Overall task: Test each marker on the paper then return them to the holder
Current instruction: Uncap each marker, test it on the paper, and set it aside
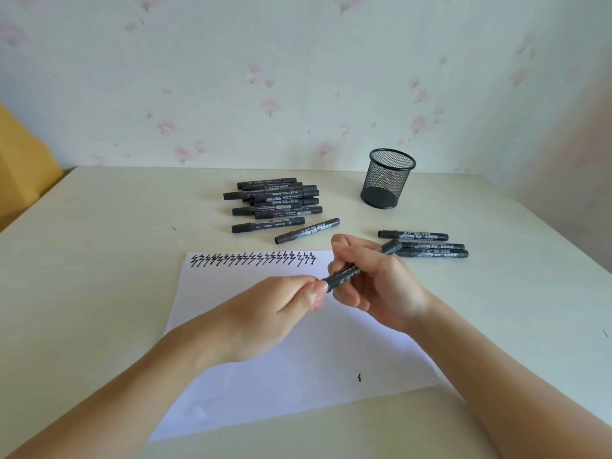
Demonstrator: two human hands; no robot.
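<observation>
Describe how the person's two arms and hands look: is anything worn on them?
Both forearms are bare up to the picture's edge; no sleeves show. The left hand and the right hand wear no gloves, and no rings, watch or bracelet can be seen. The fingernails look short and unpainted.

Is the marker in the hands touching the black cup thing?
Apart. The head view shows the held marker gripped by both the left hand and the right hand over the paper, with bare table between it and the mesh holder.
</observation>
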